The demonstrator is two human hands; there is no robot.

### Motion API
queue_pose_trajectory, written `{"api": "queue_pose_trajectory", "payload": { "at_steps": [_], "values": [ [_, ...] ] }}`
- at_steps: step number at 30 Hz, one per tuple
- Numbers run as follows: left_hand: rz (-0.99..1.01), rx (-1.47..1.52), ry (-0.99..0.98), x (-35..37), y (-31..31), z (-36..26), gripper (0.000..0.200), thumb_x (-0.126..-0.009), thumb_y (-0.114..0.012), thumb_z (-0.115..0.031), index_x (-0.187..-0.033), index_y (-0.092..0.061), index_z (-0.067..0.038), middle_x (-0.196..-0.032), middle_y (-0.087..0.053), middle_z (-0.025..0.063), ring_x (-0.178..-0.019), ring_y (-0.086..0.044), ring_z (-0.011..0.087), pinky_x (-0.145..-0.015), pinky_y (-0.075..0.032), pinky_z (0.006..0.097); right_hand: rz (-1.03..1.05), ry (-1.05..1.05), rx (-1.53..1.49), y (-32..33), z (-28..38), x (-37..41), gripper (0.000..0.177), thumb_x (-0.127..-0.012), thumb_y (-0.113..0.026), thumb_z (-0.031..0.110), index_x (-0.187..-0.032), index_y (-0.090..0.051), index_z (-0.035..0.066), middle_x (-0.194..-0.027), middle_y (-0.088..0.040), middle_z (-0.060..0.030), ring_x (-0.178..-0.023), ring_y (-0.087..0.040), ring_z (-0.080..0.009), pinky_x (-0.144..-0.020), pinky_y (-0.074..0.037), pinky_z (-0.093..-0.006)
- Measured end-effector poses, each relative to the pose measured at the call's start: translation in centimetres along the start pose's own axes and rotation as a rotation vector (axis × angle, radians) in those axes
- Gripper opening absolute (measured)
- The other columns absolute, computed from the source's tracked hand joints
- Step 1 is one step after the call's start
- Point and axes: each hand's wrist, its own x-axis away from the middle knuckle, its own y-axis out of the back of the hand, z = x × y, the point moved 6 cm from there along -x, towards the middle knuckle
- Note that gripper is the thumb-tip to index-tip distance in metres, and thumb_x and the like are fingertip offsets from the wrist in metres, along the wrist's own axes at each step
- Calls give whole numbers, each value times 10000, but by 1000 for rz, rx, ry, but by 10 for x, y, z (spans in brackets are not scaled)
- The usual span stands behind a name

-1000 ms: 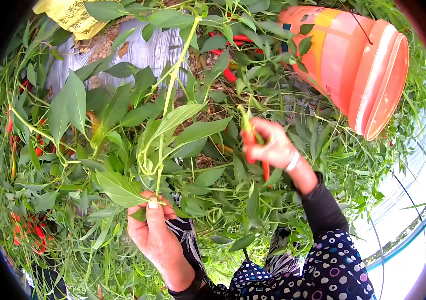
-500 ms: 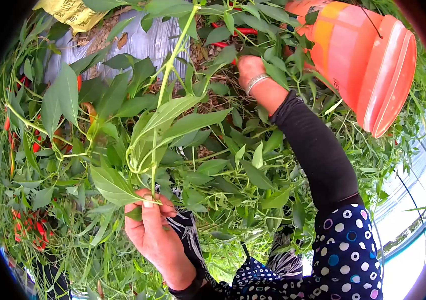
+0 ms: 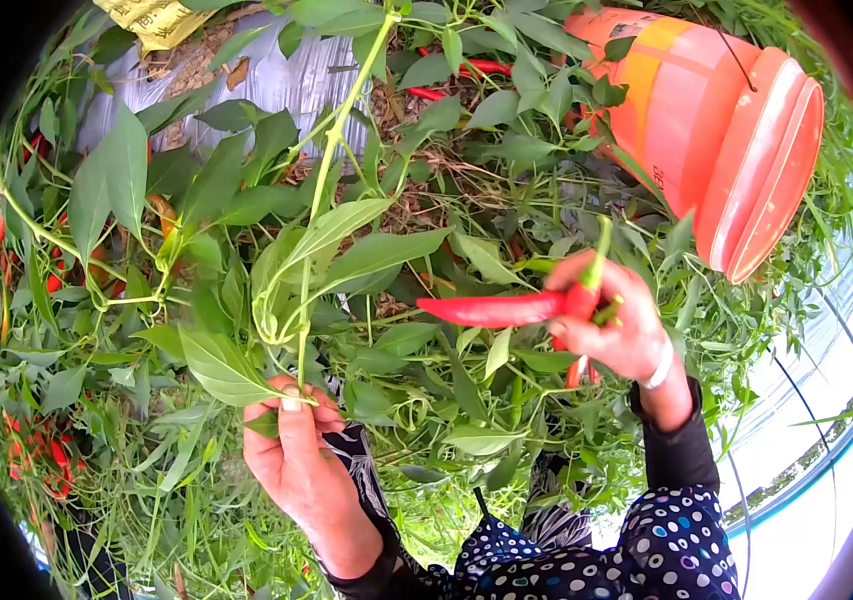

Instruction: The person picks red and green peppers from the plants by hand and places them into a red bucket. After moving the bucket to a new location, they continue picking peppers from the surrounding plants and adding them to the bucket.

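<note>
My left hand (image 3: 309, 475) pinches the lower end of a green pepper stem (image 3: 320, 190) between thumb and fingers. Broad leaves (image 3: 377, 255) spread from that stem. Red chili peppers (image 3: 495, 310) with green stalks are gripped in my right hand (image 3: 619, 325), over the foliage right of centre. One points left, and others show partly below the fingers; the palm hides the rest. Up and to the right of this hand lies a red-orange bucket (image 3: 682, 120) on its side, its mouth facing lower right.
More red peppers (image 3: 52, 455) hang or lie among the plants at lower left, and a few (image 3: 487, 67) show at the top. Silvery plastic film (image 3: 292, 80) covers soil at upper left, near a yellow printed bag (image 3: 159, 22). Thin dark stalks or wires cross the right side.
My right hand has come out of the foliage near the top and moved down toward me, now showing red chili peppers in its grip. My left hand keeps its pinch on the stem.
</note>
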Motion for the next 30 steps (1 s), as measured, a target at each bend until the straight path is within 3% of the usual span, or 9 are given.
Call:
{"api": "queue_pose_trajectory", "payload": {
  "at_steps": [5, 9, 11, 13, 14, 15, 21, 25, 30],
  "values": [
    [42, -29, 18, 3, -5, 1, 122, -895, -492, -107, -928, -535, 2, -644, -519, 61, -561, -433, 92, -547, -362, 206, -482, 157, -355, 122, 30, 86, 400, -750, -654, 326, -978, -501, 36, -832, -524, -66, -759, -515, -119, -681, -428, -217],
    [30, -25, 19, 6, -7, 1, 109, -888, -501, -112, -903, -536, -10, -652, -528, 52, -545, -428, 78, -537, -368, 194, -1027, 41, -75, 256, 26, 115, 520, -824, -593, 346, -1186, -456, -2, -933, -583, -95, -579, -455, -116, -503, -375, -205],
    [41, -14, 24, 6, -7, 1, 116, -881, -509, -126, -889, -531, -13, -687, -541, 54, -578, -468, 81, -535, -383, 193, -744, -235, 15, 333, -5, 125, 635, -837, -586, 337, -1317, -351, -6, -1092, -561, -132, -752, -560, -158, -609, -453, -240],
    [48, -10, 26, 3, -5, -1, 125, -874, -516, -141, -874, -525, -16, -723, -554, 56, -610, -508, 84, -532, -398, 191, -1030, -368, 434, 380, -27, 136, 705, -816, -615, 343, -1355, -301, 13, -1246, -483, -169, -1000, -563, -223, -752, -483, -283],
    [55, -1, 27, 2, -3, -2, 124, -873, -519, -140, -876, -525, -15, -725, -552, 54, -612, -508, 83, -535, -401, 192, -1026, -538, 640, 369, -15, 134, 755, -790, -649, 334, -1370, -274, 28, -1321, -413, -190, -1124, -505, -268, -841, -466, -320],
    [62, 8, 28, 0, -2, -2, 123, -872, -521, -138, -877, -525, -15, -727, -551, 52, -613, -508, 83, -538, -403, 193, -1001, -259, 923, 357, 0, 125, 657, -828, -604, 257, -1363, -295, 33, -1333, -405, -188, -1106, -515, -276, -869, -454, -330],
    [25, 30, 67, -2, -4, 2, 118, -866, -529, -103, -933, -536, -6, -660, -523, 55, -594, -483, 106, -536, -377, 203, -297, 219, 689, 73, 85, 2, 270, -830, -411, -47, -1050, -564, -16, -1010, -607, -115, -970, -579, -211, -847, -429, -298],
    [27, 65, 42, -6, 3, -1, 139, -869, -526, -102, -948, -531, 12, -650, -514, 62, -592, -472, 121, -538, -370, 222, -501, 363, 716, 32, -16, -135, 286, -710, -455, -57, -952, -596, 3, -929, -609, -200, -851, -586, -357, -761, -473, -399],
    [56, 15, 52, -7, 11, 2, 110, -869, -504, -95, -879, -524, 12, -724, -540, 66, -601, -497, 105, -525, -403, 214, -78, -553, 891, 22, -178, -201, 273, -795, -478, 144, -955, -645, 1, -1017, -605, -216, -987, -572, -345, -842, -456, -368]
  ]
}}
